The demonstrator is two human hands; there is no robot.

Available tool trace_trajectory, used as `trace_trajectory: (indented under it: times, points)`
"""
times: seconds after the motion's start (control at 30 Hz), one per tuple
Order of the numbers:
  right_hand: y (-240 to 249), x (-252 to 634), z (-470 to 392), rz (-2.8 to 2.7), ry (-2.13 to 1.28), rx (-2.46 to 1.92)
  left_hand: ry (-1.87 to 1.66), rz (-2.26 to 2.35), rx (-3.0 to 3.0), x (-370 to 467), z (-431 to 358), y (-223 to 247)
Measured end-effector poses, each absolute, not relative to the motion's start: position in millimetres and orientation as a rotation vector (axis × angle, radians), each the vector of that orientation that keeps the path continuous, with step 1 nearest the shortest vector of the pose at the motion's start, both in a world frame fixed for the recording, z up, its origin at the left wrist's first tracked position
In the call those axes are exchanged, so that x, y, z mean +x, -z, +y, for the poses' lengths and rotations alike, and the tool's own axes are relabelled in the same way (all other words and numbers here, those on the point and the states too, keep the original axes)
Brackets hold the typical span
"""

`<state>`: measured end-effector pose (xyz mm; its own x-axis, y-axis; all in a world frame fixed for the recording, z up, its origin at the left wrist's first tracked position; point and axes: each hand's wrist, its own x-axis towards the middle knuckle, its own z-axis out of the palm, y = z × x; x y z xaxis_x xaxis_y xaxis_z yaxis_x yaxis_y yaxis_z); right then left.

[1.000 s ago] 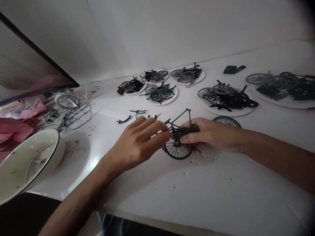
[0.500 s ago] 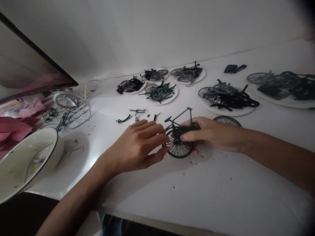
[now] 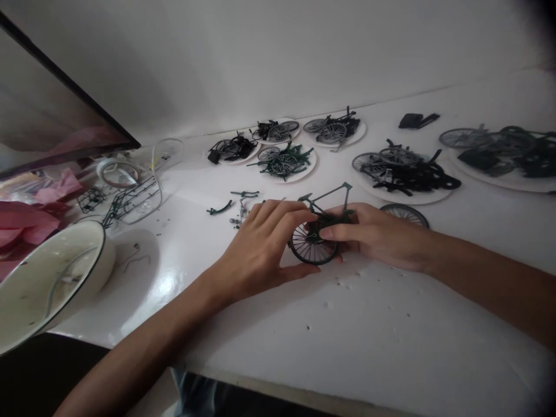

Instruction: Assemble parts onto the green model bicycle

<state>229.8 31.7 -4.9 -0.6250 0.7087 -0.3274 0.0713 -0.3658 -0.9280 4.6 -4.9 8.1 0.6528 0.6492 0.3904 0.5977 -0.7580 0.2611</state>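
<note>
A small dark green model bicycle (image 3: 313, 242) is held upright just above the white table, its frame joined to one spoked rear wheel. My right hand (image 3: 369, 231) grips it by the frame, the thumb pressed near the wheel hub and the other fingers behind. From the left side, my left hand (image 3: 269, 246) closes round the wheel, index finger near its top and thumb at its lower edge. Behind my right wrist lies a loose spoked wheel (image 3: 406, 215). Beyond my left hand are small loose parts, among them a curved green mudguard-like piece (image 3: 219, 208).
Several paper plates with model bicycle parts, such as a plate of green parts (image 3: 310, 171) and a larger plate (image 3: 369, 191), stand toward the wall. At left are an enamel basin (image 3: 102, 255), a roll of tape (image 3: 119, 172), thin part frames (image 3: 134, 202) and pink wrapping (image 3: 32, 223).
My left hand has moved right and slightly up, from pinching at the wheel's left edge to spanning the wheel. The bicycle has tilted a little, its front end shifting right.
</note>
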Motion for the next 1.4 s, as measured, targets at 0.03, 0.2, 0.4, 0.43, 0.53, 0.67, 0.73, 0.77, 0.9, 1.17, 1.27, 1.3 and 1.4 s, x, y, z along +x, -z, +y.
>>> trace_trajectory:
  times: [0.03, 0.2, 0.4, 0.43, 0.53, 0.67, 0.73, 0.77, 0.9, 1.17, 1.27, 1.3, 1.4]
  points:
    - [4, 230, 32, -1.439, -2.049, -1.038, -0.718, 1.052, 2.766, 5, -6, -8]
    - [3, 230, 31, -1.451, -2.059, -1.029, -0.715, 1.056, 2.855, 7, -9, -11]
    - [4, 229, 31, -1.437, -2.027, -1.054, -0.733, 1.085, 2.884, 7, -10, -11]
    - [4, 229, 31, -1.423, -2.022, -1.051, -0.748, 1.090, 2.885, 7, -10, -11]
    - [4, 229, 31, -1.379, -2.030, -1.014, -0.776, 1.102, 2.892, 8, -11, -8]
    - [4, 228, 30, -1.321, -2.046, -1.011, -0.826, 1.155, 2.878, 11, -13, -5]
    - [6, 228, 30, -1.291, -2.043, -1.007, -0.868, 1.165, 2.892, 11, -13, -5]
    - [7, 227, 29, -1.265, -2.029, -1.006, -0.906, 1.190, 2.886, 11, -13, -5]
    - [13, 224, 26, -1.137, -1.918, -0.976, -1.242, 1.386, 2.467, 8, -8, -2]
    - [12, 218, 25, -1.122, -1.865, -0.928, -0.726, 1.039, 1.381, 18, 2, 3]
    - [11, 218, 25, -1.125, -1.916, -0.898, -0.742, 0.998, 1.278, 21, 0, 3]
    - [10, 218, 25, -1.122, -1.928, -0.897, -0.748, 0.983, 1.260, 21, 0, 3]
    - [10, 219, 24, -1.125, -1.956, -0.904, -0.761, 0.932, 1.231, 17, 1, 6]
